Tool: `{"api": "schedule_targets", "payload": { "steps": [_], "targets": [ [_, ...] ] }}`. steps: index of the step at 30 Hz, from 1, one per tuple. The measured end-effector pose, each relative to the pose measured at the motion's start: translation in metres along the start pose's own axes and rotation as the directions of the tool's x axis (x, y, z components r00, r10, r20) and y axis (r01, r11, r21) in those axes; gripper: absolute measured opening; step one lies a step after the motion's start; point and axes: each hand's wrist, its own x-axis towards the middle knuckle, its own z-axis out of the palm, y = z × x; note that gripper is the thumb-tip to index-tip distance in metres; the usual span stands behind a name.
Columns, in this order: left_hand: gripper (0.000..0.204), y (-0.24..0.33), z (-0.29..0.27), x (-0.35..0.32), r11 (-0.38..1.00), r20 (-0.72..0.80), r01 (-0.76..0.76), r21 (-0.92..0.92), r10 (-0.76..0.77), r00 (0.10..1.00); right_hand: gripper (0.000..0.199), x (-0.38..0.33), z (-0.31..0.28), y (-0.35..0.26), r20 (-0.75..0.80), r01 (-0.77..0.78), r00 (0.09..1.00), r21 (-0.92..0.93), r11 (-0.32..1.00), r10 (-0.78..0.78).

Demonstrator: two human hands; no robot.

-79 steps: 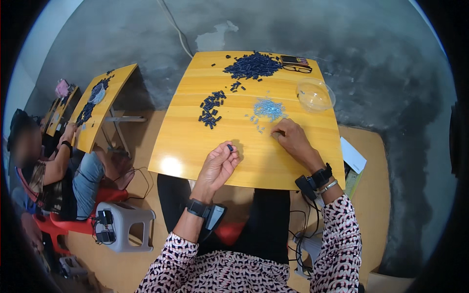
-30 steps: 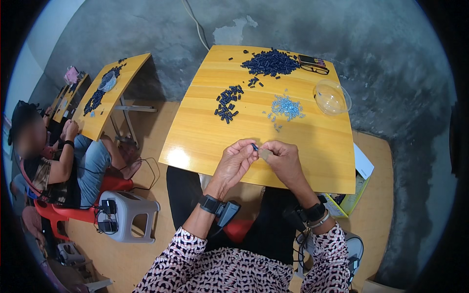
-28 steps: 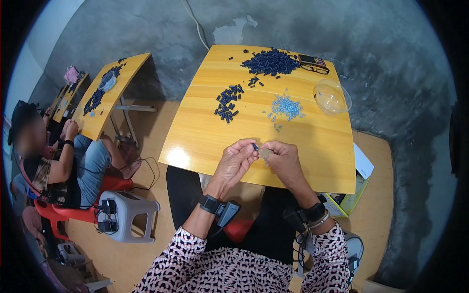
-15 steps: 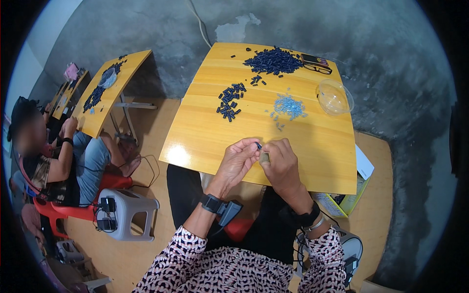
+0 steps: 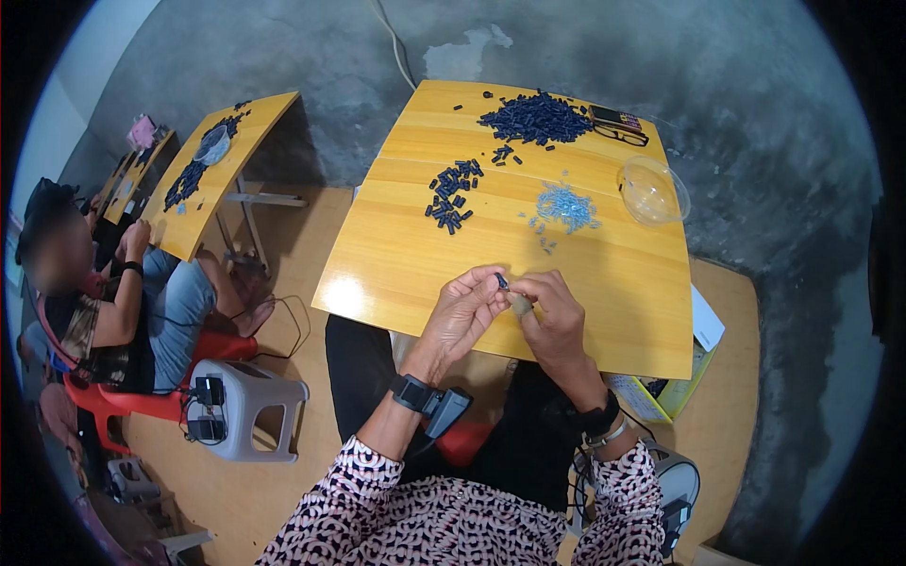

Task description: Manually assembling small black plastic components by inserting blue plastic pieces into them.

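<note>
My left hand (image 5: 466,307) pinches a small dark blue cylindrical piece (image 5: 501,281) between thumb and fingertips, above the table's near edge. Close against it, my right hand (image 5: 555,316) has its thumb and fingers pressed together. A tan cover (image 5: 521,304) wraps a digit of that hand; whatever its fingertips hold is too small to make out. Beyond my hands lies a loose group of dark pieces (image 5: 451,196). To its right is a small heap of clear, light-blue bits (image 5: 566,207). A bigger pile of dark pieces (image 5: 535,118) covers part of the far side.
The yellow wooden table (image 5: 396,274) also bears a clear plastic bowl (image 5: 653,191), eyeglasses (image 5: 620,135) and a keypad phone (image 5: 615,118). Below its right edge sits a yellow-green box (image 5: 681,387). At left, another person (image 5: 104,302) sits by a second table (image 5: 231,156) near a grey stool (image 5: 247,410).
My right fingers have shifted slightly and straightened beside the dark piece, more of which now shows. My left hand keeps its pinch. The whole view has moved a little.
</note>
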Motion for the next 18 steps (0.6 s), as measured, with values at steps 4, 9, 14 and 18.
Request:
{"api": "schedule_targets", "payload": {
  "steps": [4, 9, 14, 18],
  "targets": [
    [0.018, -0.0011, -0.0006, 0.0006, 1.0, -0.019, -0.009, -0.014, 0.009, 1.0, 0.017, -0.0026, -0.0006, -0.0002, 0.017, -0.047, 0.999, 0.03, 0.998, 0.046],
    [0.02, -0.0002, 0.0007, -0.0004, 1.0, -0.026, -0.003, 0.006, 0.003, 1.0, 0.013, -0.003, -0.0006, 0.0016, 0.014, -0.114, 0.993, 0.08, 0.99, 0.113],
    [0.019, -0.0008, 0.0006, 0.0001, 1.0, -0.003, -0.003, 0.004, 0.003, 1.0, 0.013, -0.0034, -0.0006, 0.0029, 0.013, -0.115, 0.993, 0.074, 0.991, 0.114],
    [0.019, -0.0001, 0.0011, -0.0002, 0.999, 0.004, 0.0, 0.038, 0.0, 1.0, 0.012, -0.0021, 0.0001, 0.0016, 0.001, -0.095, 0.995, 0.055, 0.994, 0.095]
  ]
}}
